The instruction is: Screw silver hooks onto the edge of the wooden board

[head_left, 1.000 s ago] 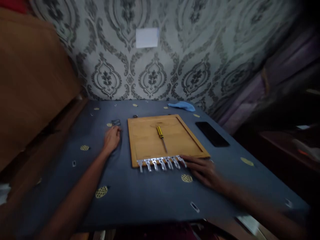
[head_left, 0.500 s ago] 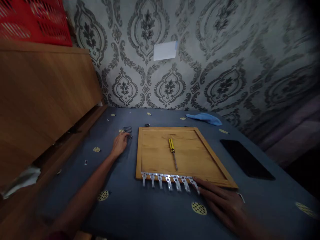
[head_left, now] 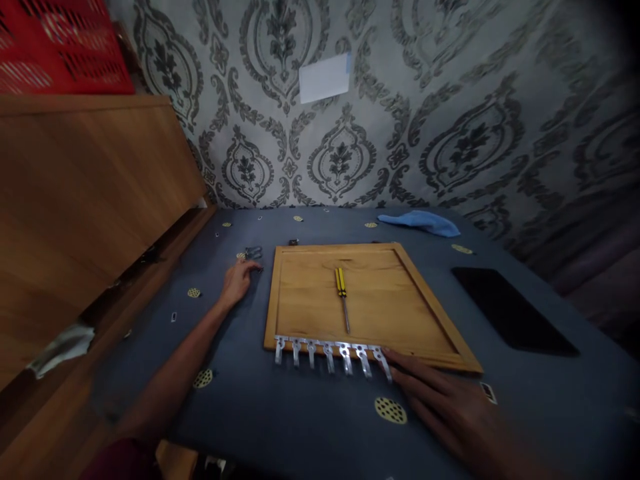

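My left hand [head_left: 235, 281] is at the left of a framed wooden panel [head_left: 430, 337], its fingertips drawn together on the cloth at a small dark bit too tiny to name. Just beyond it lies a grey metal hinge-like part [head_left: 254, 253]. Several silvery metal hinge arms [head_left: 345, 359] line the panel's near edge and overhang it. My right hand [head_left: 445, 393] rests at the near right corner, fingers stretched out, with fingertips against the last hinge arm [head_left: 383, 363]. A screwdriver [head_left: 341, 283] with a yellow and black handle lies on the panel.
A blue cloth [head_left: 423, 222] lies at the back right, and a black flat slab [head_left: 513, 310] at the right. Behind the panel sits a small dark piece [head_left: 293, 242]. A wooden cabinet [head_left: 95, 180] bounds the left, with a red basket [head_left: 65, 47] on top. A patterned wall rises behind.
The view has shifted slightly. My left fingertips stay near the small dark bits and have drawn back a little from the hinge-like part. My right hand stays at the last hinge arm.
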`<state>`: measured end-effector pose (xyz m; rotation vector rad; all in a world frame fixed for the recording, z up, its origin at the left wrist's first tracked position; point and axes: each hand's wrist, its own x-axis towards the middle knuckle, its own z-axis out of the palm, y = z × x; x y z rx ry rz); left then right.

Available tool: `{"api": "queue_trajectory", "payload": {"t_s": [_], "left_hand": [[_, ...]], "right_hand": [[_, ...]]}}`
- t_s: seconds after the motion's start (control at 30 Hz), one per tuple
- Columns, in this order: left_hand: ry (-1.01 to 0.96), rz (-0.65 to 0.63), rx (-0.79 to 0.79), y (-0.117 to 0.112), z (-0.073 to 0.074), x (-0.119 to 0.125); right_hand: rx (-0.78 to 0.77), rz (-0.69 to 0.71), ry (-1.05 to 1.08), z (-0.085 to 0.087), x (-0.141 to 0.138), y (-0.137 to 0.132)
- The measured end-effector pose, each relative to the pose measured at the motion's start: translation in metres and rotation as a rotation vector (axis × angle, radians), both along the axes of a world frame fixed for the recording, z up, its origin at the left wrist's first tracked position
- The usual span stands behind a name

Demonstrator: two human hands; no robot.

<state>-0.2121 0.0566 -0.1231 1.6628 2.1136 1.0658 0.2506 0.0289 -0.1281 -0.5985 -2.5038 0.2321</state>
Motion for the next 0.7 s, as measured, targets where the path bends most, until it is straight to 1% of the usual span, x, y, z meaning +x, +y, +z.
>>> {"api": "queue_trajectory", "payload": {"t_s": [0.1, 0.17, 0.3, 0.4, 0.53, 0.7], "left_hand": [[-0.068, 0.030, -0.001, 0.002, -0.001, -0.004], [-0.121, 0.064, 0.001, 0.003, -0.002, -0.011], [-0.225, 0.124, -0.002, 0.002, 0.000, -0.029], [-0.260, 0.135, -0.005, -0.003, 0.003, -0.041], [-0.189, 0.085, -0.030, -0.009, 0.008, -0.047], [0.042, -0.058, -0.078, -0.015, 0.014, -0.034]], "right_hand": [[-0.019, -0.006, -0.022, -0.002, 0.002, 0.000], [0.016, 0.003, -0.034, -0.003, 0.002, 0.000], [0.135, 0.002, -0.050, -0.001, 0.001, 0.000], [0.141, 0.006, -0.078, -0.003, 0.002, 0.000], [0.043, 0.009, -0.086, -0.009, 0.009, 0.002], [-0.023, 0.012, -0.081, -0.016, 0.012, 0.004]]}}
